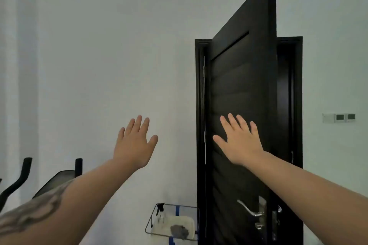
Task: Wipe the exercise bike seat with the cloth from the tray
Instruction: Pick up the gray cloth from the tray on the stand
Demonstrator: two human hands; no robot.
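Both hands are reaching up, fingers spread wide, holding nothing: left hand [133, 143] over the wall, right hand [240, 140] over the door [245, 77]. Cloth [179, 231] is lying in the tray [151, 219], well below both hands.

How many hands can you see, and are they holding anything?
2. The left hand is raised open in front of the white wall. The right hand is raised open in front of the dark door. Both are empty.

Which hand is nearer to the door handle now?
The right hand: it is raised in front of the dark door, above the door handle. The left hand is raised before the wall, further to the left.
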